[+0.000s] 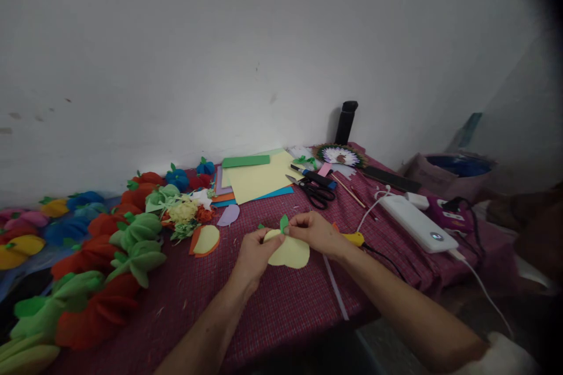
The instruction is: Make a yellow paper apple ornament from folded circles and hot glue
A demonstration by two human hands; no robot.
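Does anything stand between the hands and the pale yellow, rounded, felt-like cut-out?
Nothing visible does. The left hand holds the pale yellow, rounded, felt-like cut-out, and the right hand pinches at the small green, leaf-shaped, felt-like piece at its top edge. The black-handled metal scissors lie farther back, out of the way.

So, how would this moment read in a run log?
left fingers: holding pale-yellow cutout | right fingers: at green leaf | on cloth: scissors
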